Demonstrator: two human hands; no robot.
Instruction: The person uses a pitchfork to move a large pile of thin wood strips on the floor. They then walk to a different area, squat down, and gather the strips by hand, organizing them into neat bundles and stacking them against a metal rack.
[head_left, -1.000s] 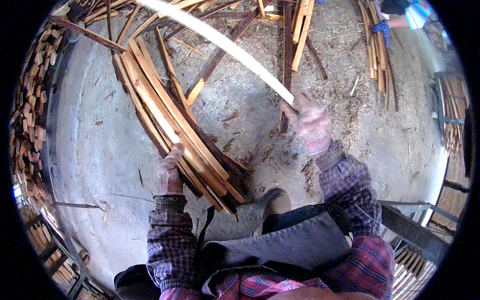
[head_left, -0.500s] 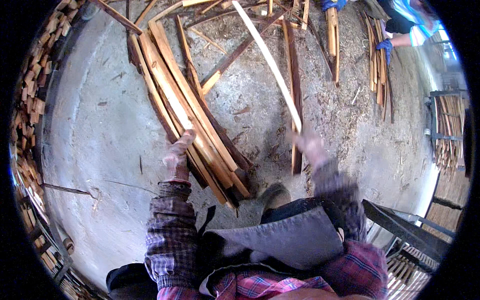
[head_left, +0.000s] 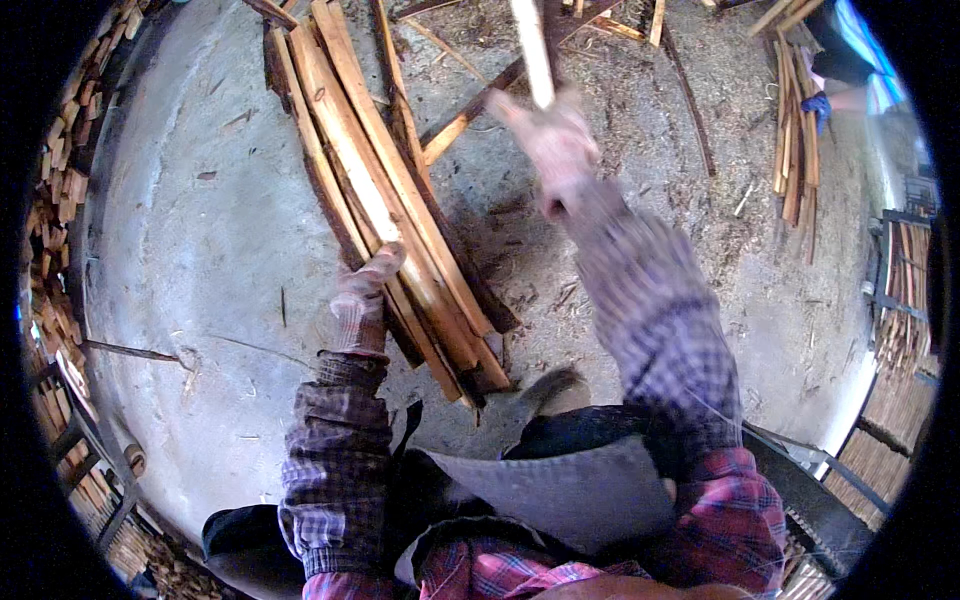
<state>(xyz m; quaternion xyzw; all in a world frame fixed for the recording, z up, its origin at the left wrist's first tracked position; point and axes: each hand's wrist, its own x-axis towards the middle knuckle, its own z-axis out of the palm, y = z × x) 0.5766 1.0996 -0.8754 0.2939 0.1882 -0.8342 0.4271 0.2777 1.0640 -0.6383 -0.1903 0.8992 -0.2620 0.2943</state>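
Observation:
A bundle of long, rough wooden strips [head_left: 375,200], some edged with dark bark, slants across the floor in front of me. My left hand [head_left: 368,285], in a dirty knit glove, is closed on the bundle's left side near its lower end, thumb over the top. Farther out and to the right, my right hand [head_left: 555,145] is smeared by motion. A pale wooden strip [head_left: 533,45] runs away from it, its near end at my fingers, with a darker strip close alongside. The thumb sticks out to the left; how firm the grip is does not show.
More loose strips [head_left: 450,135] lie crossed beyond the bundle, among bark bits. At upper right a co-worker's blue-gloved hand [head_left: 817,103] is at another bundle [head_left: 795,150]. Stacked wood [head_left: 65,190] lines the left side; a metal rack of strips [head_left: 905,260] stands right.
My right hand has swung forward and left, carrying the pale strip and the dark one away from me. My left hand stays on the bundle. The view has shifted slightly.

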